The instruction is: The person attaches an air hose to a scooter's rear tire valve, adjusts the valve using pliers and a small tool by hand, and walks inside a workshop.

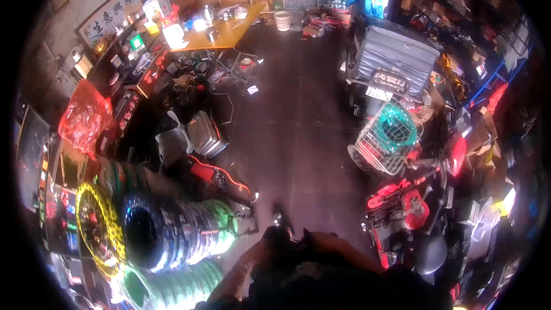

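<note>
At the lower middle of the head view, my two hands are close together in front of my dark clothing. My left hand [265,245] is reached by a bare forearm coming up from the lower left. My right hand [322,243] lies just to its right, its forearm slanting in from the lower right. Shadow and glare hide the fingers of both, so whether they hold anything cannot be made out. A small dark shape with a bright glint [279,218] shows just beyond them, above the floor; its kind is unclear.
Stacked wrapped tyres [183,232] and a yellow ring [99,227] stand left. Beyond are a red machine with an orange hose [209,173] and a wooden table [229,31]. To the right are a wire-basketed cart [381,163], a grey-covered vehicle [390,57] and red tools [396,195]. Dark floor [287,120] runs between.
</note>
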Tool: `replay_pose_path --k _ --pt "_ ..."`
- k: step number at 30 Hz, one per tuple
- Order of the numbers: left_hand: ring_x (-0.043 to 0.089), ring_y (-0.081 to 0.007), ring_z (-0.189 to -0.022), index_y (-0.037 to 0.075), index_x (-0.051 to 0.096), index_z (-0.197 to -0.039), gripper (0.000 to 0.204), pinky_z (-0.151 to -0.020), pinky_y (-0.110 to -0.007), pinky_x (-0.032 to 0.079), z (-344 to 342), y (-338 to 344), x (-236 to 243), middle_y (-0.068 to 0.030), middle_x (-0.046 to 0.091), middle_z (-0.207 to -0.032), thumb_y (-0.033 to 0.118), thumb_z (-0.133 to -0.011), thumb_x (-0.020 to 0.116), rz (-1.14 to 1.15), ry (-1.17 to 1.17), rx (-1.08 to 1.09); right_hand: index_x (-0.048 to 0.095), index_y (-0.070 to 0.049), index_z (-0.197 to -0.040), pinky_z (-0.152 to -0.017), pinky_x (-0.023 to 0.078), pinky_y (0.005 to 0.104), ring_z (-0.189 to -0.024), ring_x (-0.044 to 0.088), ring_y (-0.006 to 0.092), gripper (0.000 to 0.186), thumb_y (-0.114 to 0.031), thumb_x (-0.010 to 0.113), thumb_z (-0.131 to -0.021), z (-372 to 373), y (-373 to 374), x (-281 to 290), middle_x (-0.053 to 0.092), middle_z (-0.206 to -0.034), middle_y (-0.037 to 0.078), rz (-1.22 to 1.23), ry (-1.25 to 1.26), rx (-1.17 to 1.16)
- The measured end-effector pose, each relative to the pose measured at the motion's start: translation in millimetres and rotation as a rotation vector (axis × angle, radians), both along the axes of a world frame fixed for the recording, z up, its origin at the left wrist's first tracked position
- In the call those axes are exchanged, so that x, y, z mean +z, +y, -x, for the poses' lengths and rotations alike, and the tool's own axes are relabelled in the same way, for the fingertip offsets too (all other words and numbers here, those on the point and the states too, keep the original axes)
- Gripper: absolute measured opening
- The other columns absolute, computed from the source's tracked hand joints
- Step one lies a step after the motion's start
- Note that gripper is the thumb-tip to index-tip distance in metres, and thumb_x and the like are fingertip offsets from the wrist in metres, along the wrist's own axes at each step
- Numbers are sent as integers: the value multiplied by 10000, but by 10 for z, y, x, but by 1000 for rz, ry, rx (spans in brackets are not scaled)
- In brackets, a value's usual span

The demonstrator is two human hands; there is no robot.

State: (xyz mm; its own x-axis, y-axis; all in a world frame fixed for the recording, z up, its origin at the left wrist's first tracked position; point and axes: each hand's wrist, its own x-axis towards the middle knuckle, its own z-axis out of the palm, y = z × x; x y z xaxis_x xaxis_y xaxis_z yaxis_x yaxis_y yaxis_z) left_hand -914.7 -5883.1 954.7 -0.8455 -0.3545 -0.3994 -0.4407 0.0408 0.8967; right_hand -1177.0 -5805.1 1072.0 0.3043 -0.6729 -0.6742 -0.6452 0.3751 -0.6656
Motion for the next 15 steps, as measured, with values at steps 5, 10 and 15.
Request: replay_pose_path --k 5,10,15 --pt "592 -311 -960 33 628 -976 243 -874 -372 454 782 -1408 247 -179 623 -991 226 -859 536 78 -134 88 596 22 -1069 -844 437 425 -921 594 319 297 -152 554 -832 279 -1381 358 615 -1038 219 13 -151 -92" --pt "595 -288 -973 22 610 -1053 281 -871 -369 448 1639 -2805 236 -170 617 -1064 190 -838 539 432 -41 -405 589 9 -1061 -863 425 415 -927 583 354 337 -199 557 -797 897 -2696 580 615 -990 225 230 -354 9" --pt "601 -269 -978 59 586 -1152 335 -862 -363 452 1943 -3994 296 -160 622 -1084 189 -845 548 275 173 -306 604 -38 -1054 -863 429 413 -948 582 352 352 -270 563 -792 1931 -3848 -272 616 -1001 208 248 -263 -66"
